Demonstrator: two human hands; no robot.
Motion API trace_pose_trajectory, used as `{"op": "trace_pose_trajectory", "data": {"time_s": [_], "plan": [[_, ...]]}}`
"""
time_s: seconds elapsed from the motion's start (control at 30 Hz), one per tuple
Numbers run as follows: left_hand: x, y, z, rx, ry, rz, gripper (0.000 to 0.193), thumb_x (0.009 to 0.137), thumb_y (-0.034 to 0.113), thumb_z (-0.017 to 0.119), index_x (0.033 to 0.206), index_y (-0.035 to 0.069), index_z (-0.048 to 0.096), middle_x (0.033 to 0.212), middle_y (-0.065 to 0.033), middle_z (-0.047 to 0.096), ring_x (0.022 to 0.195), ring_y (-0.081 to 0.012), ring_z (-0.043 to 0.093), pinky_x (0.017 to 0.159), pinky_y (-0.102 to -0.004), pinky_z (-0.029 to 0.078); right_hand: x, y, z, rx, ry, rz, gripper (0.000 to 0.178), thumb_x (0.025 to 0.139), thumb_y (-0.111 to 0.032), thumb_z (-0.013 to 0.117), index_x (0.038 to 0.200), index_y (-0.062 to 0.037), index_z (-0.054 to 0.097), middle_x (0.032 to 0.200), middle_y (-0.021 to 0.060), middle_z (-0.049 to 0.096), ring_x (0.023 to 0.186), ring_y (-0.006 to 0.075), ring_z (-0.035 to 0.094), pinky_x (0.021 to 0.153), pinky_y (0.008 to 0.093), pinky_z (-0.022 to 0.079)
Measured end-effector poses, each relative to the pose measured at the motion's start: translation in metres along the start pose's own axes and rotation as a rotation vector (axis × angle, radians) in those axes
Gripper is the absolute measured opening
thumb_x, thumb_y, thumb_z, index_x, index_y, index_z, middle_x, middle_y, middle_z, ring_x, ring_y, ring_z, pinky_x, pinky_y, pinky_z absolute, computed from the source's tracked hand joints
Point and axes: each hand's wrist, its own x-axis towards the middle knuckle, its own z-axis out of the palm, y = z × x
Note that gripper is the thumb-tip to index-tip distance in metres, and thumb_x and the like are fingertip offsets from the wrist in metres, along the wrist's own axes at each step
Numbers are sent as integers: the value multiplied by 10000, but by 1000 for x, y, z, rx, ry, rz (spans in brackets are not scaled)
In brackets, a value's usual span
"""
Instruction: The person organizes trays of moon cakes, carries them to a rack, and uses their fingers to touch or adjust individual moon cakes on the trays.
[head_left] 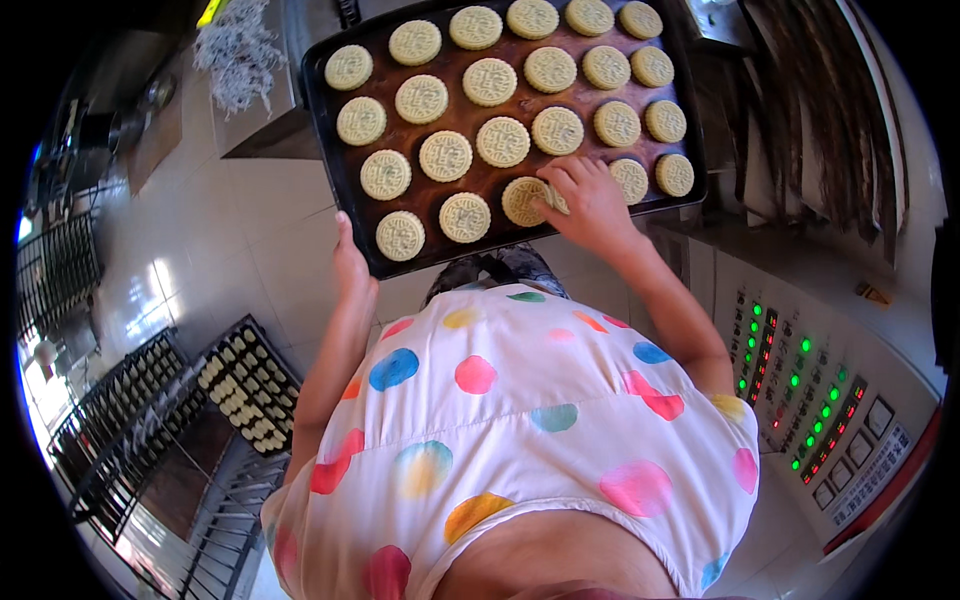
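Observation:
A dark rectangular baking tray (425,258) with a brown, worn surface bears rows of round, pale yellow mooncakes (446,156) with scalloped rims and pressed patterns. My left hand (352,262) grips the tray's left side by its near corner, thumb up along the rim and the other fingers hidden below. Over the near row, my right hand (588,205) has its fingers and thumb closed around one mooncake (556,201), which looks tilted and is mostly covered. The thumb lies right beside a neighbouring mooncake (521,202).
At right stands a control panel (800,400) with green lights and red displays. Dark cloth-like strips (820,120) hang above it. Racks (130,420) stand at lower left, near another tray of pale pieces (245,385). Shredded white material (238,55) lies on a metal surface at upper left.

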Motion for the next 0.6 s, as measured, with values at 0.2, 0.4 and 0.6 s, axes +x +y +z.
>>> {"op": "trace_pose_trajectory", "data": {"time_s": [0.2,0.4,0.6], "plan": [[-7,5,1,11,-15,-37,636,876,508,515,1165,-59,517,1127,-129,591,995,-210,581,902,-328,452,5,-39,25,10,-9,-39,503,692,-330,713,1078,-58,540,1007,111,541,925,282,533,814,379,413],[3,2,-6,18,-64,-25,640,866,526,522,1145,-49,533,1104,-118,598,976,-196,582,881,-315,452,23,-85,44,14,-67,-7,537,703,-350,707,1120,-61,530,1057,109,531,969,283,522,853,397,399],[-7,9,-1,15,-54,-21,624,862,523,530,1126,-42,547,1082,-98,608,947,-184,594,857,-310,472,6,-66,30,-94,-29,67,552,690,-297,723,1148,-71,514,1100,114,521,1012,286,513,871,414,394]]}}
